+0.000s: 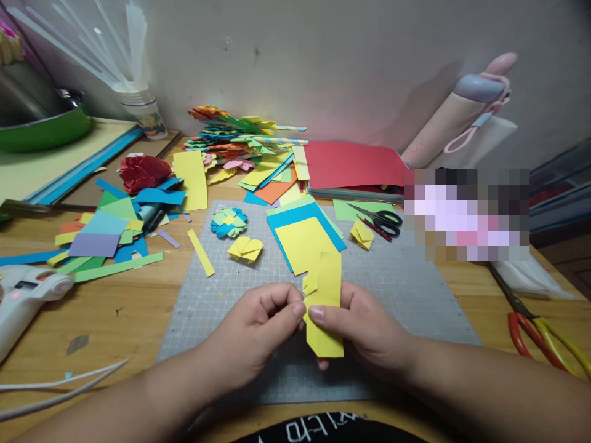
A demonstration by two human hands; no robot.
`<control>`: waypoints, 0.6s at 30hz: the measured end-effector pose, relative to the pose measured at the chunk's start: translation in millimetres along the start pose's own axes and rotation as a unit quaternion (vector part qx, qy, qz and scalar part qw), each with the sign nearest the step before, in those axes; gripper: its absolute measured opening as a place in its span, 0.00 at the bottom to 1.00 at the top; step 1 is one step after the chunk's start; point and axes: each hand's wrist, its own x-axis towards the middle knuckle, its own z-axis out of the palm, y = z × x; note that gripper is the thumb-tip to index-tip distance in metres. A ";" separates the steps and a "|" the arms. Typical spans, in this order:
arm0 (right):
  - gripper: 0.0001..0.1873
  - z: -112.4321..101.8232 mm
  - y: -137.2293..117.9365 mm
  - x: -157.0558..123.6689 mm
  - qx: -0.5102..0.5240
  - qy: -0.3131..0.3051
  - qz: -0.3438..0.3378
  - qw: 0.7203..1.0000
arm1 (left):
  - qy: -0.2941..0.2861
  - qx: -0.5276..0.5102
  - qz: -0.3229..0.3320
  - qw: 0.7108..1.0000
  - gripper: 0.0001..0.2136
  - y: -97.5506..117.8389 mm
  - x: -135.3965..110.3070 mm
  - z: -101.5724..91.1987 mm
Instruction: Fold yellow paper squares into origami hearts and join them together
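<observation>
Both hands, left hand and right hand, pinch seemingly upright yellow paper strip.

both hands pinching yellow paper strip, grey cutting mat

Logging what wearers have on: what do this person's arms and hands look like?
The left hand and right hand are bare: no gloves, rings or watch visible. No sleeves show on either arm. The thumbnails look short and unpainted.

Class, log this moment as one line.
left hand: pinches yellow folded paper | right hand: holds it | beneath: grey cutting mat
</observation>
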 end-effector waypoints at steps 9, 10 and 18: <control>0.10 0.3 1.3 -1.6 0.006 -0.031 -0.003 0.999 | 0.041 0.020 -0.001 0.999 0.15 -4.0 0.7 -3.9; 0.09 0.2 1.3 -1.3 0.008 -0.028 -0.002 1.000 | 0.039 0.015 -0.005 0.999 0.15 -4.7 1.3 -4.9; 0.09 0.6 -0.1 1.5 0.012 -0.007 -0.028 1.000 | 0.019 0.051 0.028 0.998 0.11 -4.4 2.2 -8.2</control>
